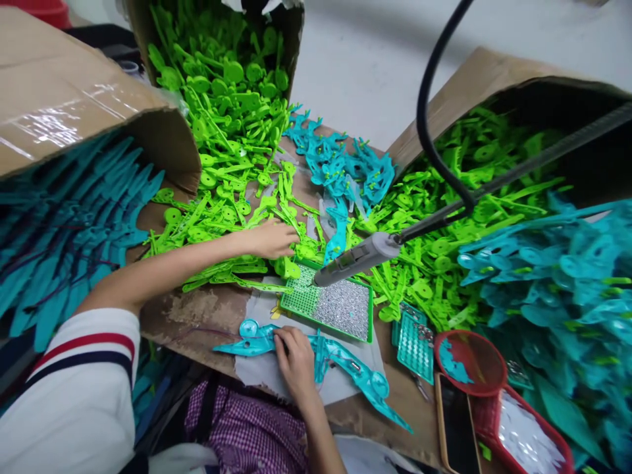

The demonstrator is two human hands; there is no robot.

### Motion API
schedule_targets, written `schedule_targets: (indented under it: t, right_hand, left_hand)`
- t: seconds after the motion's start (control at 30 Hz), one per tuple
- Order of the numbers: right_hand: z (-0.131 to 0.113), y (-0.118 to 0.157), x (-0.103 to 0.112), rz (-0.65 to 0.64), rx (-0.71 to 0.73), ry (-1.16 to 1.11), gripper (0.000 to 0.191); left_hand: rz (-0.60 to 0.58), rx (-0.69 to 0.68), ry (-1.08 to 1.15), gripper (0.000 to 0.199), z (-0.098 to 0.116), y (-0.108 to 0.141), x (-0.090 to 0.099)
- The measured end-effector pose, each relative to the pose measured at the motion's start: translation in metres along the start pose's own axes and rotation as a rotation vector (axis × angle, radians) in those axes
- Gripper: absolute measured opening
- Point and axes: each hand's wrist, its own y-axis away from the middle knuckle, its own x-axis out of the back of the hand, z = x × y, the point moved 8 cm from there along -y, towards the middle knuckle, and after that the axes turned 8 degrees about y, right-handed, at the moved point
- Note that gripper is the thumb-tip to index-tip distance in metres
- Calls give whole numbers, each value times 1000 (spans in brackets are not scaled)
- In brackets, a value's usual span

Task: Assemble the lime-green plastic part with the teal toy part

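Observation:
My left hand (274, 239) reaches over the pile of green plastic parts (224, 214), its fingertips down among them; whether it grips one is hidden. Near the table's front edge, my right hand (295, 355) rests with bent fingers on a long blue plastic piece (365, 378), which lies on a pale sheet (326, 395). Behind that piece sits a green tray (370, 322) holding many small silver parts. A grey electric screwdriver (358, 258) hangs over the tray, its tip close to the tray's middle, with neither hand on it.
Cardboard boxes of green parts stand at the back (291, 59) and right (444, 105). A left box (64, 85) holds blue pieces. Blue parts heap at the right (567, 289). A red round bowl (494, 355), phone (457, 428) and red tray (563, 454) lie front right.

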Motion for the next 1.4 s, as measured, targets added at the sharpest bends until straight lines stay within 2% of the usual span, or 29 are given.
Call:
schedule_targets:
  t: [0.07, 0.1, 0.13, 0.2, 0.33, 0.4, 0.5, 0.57, 0.63, 0.7, 0.8, 0.9, 0.97, 1.03, 1.17, 1.23, 1.3, 1.33, 1.4]
  right_hand:
    - [0, 0, 0, -7, -1, 4, 25]
    - [0, 0, -1, -15, -2, 5, 25]
    - [0, 1, -1, -24, -1, 3, 24]
    - [0, 2, -1, -30, 6, -2, 24]
    - [-1, 2, 0, -11, 30, 25, 24]
    - [-1, 2, -2, -9, 37, 42, 24]
    - [-2, 2, -2, 14, 48, 42, 24]
    - [-2, 1, -2, 34, 56, 48, 25]
    - [-3, 0, -2, 37, 55, 67, 25]
    - [-3, -1, -2, 26, 50, 78, 26]
    - [-3, -1, -3, 0, 45, 42, 26]
    - [-6, 4, 2, -7, 45, -28, 27]
    - [-10, 6, 12, 18, 25, -75, 27]
    - [-19, 4, 28, 43, 2, -149, 24]
    - [-55, -21, 61, 52, 0, -439, 21]
    - [-67, -37, 75, 108, -22, -570, 22]
    - [-71, -48, 78, 137, -41, -652, 22]
    - [-71, -49, 75, 117, -52, -682, 22]
    - [-65, -43, 60, 35, -112, -743, 24]
  left_hand:
    - [-45, -152, 30, 41, 27, -4, -19]
    - [-91, -194, 21, 39, 35, -4, -29]
    - [-128, -207, -3, 34, 38, -5, -37]
    - [-150, -152, -62, 24, 30, -2, -41]
    - [-91, -10, -132, 18, -11, 21, -13]
    - [-110, 51, -176, 16, -32, 37, 3]
    - [-118, 104, -216, 21, -45, 47, 20]
    - [-33, 60, -235, 27, -33, 35, 27]
    - [48, -20, -227, 28, -11, 12, 23]
    - [25, -63, -191, 33, 7, -16, 6]
    - [-65, -16, -168, 44, 12, -47, -20]
    - [-49, -65, -109, 40, 10, -53, -23]
    - [47, -119, -42, 39, 8, -47, -10]
    - [211, -138, 43, 31, 7, -37, 11]
    - [700, -29, 278, 14, 2, 2, 52]
    - [954, 32, 448, 14, 2, 32, 61]
    - [1165, 73, 655, 17, 5, 68, 57]
    - [1250, 89, 771, 18, 9, 88, 49]
    - [1366, 91, 1041, 18, 21, 127, 19]
